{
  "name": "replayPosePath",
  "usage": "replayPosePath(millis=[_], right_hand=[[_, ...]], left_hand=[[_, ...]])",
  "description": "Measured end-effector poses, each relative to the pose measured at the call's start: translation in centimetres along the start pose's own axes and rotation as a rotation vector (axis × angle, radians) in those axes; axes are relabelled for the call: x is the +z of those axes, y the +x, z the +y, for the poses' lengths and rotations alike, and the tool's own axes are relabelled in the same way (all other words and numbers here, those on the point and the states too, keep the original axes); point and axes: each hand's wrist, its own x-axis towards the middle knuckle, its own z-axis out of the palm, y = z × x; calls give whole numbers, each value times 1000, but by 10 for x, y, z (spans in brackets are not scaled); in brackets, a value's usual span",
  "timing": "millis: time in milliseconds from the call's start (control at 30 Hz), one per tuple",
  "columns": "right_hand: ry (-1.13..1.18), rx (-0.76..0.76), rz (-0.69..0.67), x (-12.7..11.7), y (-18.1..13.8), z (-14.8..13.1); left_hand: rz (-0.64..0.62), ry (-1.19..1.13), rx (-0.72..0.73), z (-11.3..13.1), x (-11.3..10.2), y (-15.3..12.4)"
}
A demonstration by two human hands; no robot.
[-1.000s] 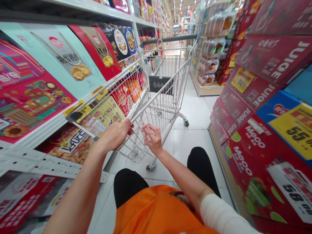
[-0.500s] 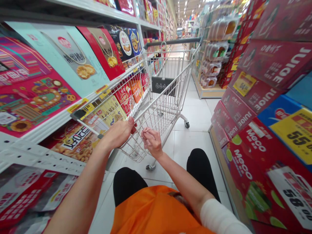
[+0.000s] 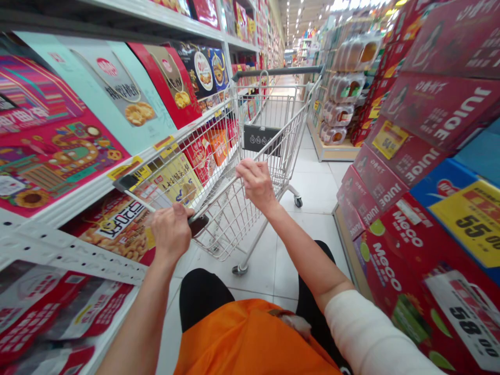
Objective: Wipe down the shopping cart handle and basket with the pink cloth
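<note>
A wire shopping cart (image 3: 234, 224) stands in front of my knees, its handle bar at the far end. My left hand (image 3: 172, 233) is closed around the near end of its top rim, beside a dark corner bumper (image 3: 198, 225). Farther along the right side, my right hand (image 3: 258, 182) has its fingers curled over the top rim; the fingertips are partly hidden. A dark sign panel (image 3: 262, 139) hangs inside the cart. The visible part of the basket holds no goods.
Shelves on the left carry gift boxes (image 3: 128, 99) and bagged snacks (image 3: 58, 307). Stacked red drink cartons (image 3: 394, 255) with price cards line the right. Bottle packs (image 3: 344, 99) stand on a low platform farther down the tiled aisle (image 3: 308, 182).
My left hand has shifted left and toward me, uncovering the corner bumper. My right hand has moved up and away along the cart's right side rim. The cart itself has barely moved.
</note>
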Motion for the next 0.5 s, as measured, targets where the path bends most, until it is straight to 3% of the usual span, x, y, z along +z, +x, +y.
replayPosePath(millis=[67, 133, 233, 300, 400, 500], right_hand=[[-29, 86, -6, -4, 6, 3], [-49, 113, -29, -4, 3, -14], [-41, -10, -108, -2, -14, -56], [-15, -128, -134, -2, -23, -69], [-11, -141, -132, -6, -21, -49], [-81, 114, -61, -8, -10, -11]], left_hand=[[2, -18, 7, 3, 2, 0], [20, -35, 22, 7, 4, 1], [68, -53, 40, 11, 6, 0], [83, -58, 59, 12, 8, -2], [80, -63, 83, 13, 9, -4], [67, -74, 100, 17, 10, -5]])
